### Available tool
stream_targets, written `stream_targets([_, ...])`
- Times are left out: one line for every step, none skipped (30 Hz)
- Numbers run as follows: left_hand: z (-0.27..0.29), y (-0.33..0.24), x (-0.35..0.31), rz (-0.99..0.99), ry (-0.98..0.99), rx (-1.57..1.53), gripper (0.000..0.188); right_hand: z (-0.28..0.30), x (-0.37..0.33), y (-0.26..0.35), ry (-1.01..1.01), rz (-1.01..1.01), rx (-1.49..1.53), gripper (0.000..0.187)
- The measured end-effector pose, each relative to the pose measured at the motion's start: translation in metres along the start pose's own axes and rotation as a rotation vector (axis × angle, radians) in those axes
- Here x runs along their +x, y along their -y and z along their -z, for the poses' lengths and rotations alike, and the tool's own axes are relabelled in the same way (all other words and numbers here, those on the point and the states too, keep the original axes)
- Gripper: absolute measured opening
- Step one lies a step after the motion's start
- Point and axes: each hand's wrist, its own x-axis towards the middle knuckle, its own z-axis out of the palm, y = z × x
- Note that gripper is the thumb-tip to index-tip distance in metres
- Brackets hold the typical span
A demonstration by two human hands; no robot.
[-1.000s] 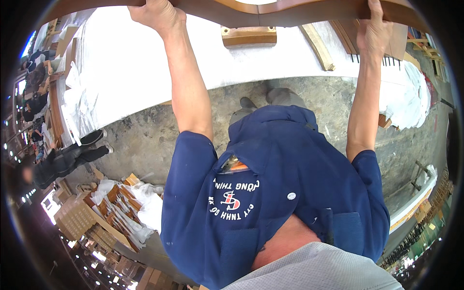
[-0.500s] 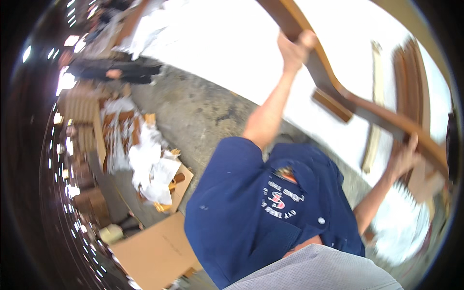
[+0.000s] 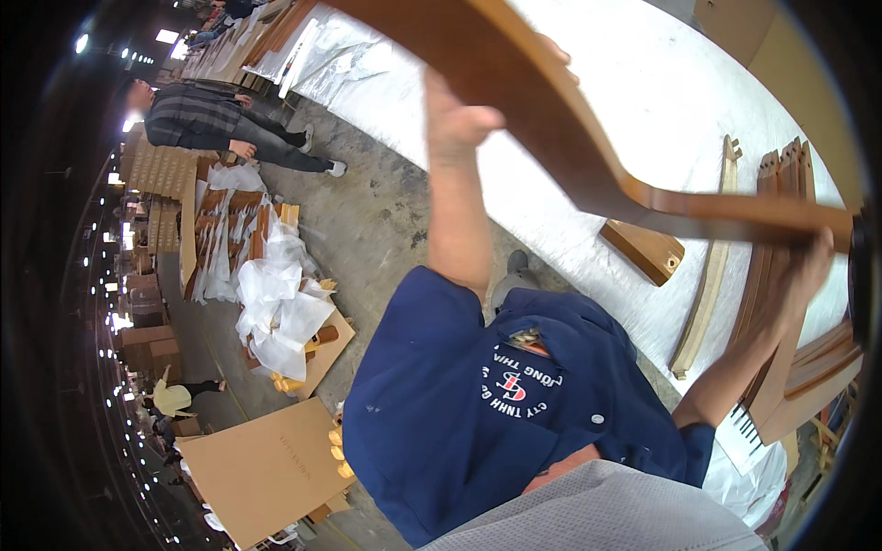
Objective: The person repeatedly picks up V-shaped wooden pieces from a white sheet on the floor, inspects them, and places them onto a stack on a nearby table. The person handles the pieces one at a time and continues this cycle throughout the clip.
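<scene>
A long, curved brown wooden furniture part (image 3: 560, 138) is held up close in front of me, running from the top edge to the right side. My left hand (image 3: 457, 115) closes around its wide upper stretch, thumb on the near side and fingertips showing past the far edge. Toward the other end, my right hand (image 3: 810, 262) grips from below, its fingers partly hidden behind the wood. Beneath the part, a short brown wooden block (image 3: 646, 252) with a hole lies on a white-covered table (image 3: 533, 197).
A pale curved strip (image 3: 709, 285) and several brown wooden slats (image 3: 755, 289) lie on the table to the right. Left, past the concrete floor (image 3: 367, 211), are wrapped wooden parts (image 3: 276, 303) and a large cardboard sheet (image 3: 262, 468). A person (image 3: 211, 119) stands at far left.
The curved wooden part has come up closer to me, and its right end is more level. My left hand has moved left and nearer with it; my right hand has risen slightly.
</scene>
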Motion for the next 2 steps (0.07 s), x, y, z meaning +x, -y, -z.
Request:
stream_targets([-0.005,-0.025,0.014,-0.022,-0.006,-0.065,0.068,-0.028,0.018,-0.002,0.124,0.002,-0.004,0.045])
stream_targets([-0.008,-0.026,0.019,-0.028,0.006,-0.065,0.068,-0.054,0.036,-0.007,0.23,0.009,-0.02,0.042])
